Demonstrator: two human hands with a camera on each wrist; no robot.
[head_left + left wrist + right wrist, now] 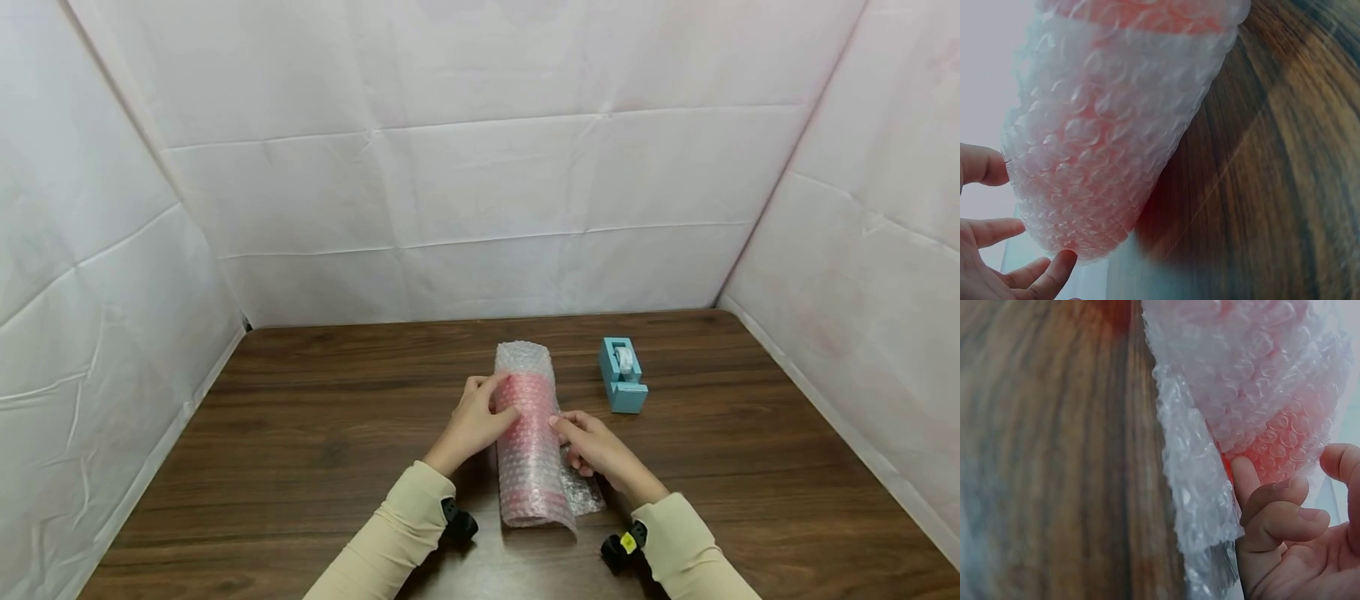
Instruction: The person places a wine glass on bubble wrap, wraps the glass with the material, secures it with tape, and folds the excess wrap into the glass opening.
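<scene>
Here's the bubble wrap, a long, rounded bundle lying on the dark wood table, a little right of the middle, its length running near to far. Cloudy and clear, it's full of raised bubbles, with a broad pinkish-red patch glowing through the middle and a fainter red band near the close end. The far end is plain and whitish; the near edge curls up and lifts at its right corner. A crinkled flap sticks out low on the right.

My left hand is spread, fingertips resting against the left side and top. My right hand pinches the right side, thumb on top, other fingers bent. To the right and farther off stands the blue tape dispenser.

What's making that red? Blurred by the bubbles; I can't make it out. My right wrist view shows one fingertip disappearing behind a layer, while the left wrist view cuts off the bundle at the top.
</scene>
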